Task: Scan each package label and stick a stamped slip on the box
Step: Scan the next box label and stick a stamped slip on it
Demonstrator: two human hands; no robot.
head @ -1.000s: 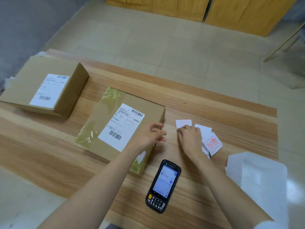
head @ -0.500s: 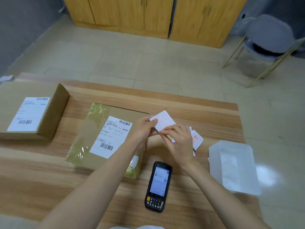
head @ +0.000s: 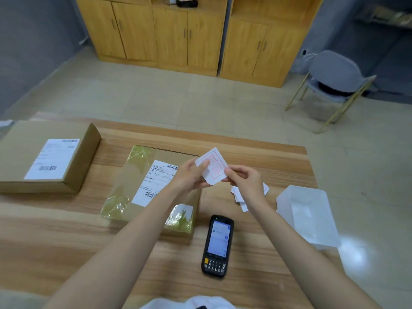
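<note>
While both forearms are reaching in over the wooden table [head: 66, 237], the left hand [head: 189, 177] and right hand [head: 245, 181] are pinching one red-stamped slip [head: 215, 168] between thumb and fingertips, holding it lifted above the taped cardboard box [head: 133, 181]. The right fingers are curling at the slip's edge, possibly peeling a backing. More slips [head: 239, 198] are lying under the right wrist, and the handheld scanner [head: 217, 245] is resting screen-up just beside the box.

Wooden table [head: 256, 157] bears boxes [head: 26, 152], scanner [head: 217, 245], slips [head: 239, 197].
</note>
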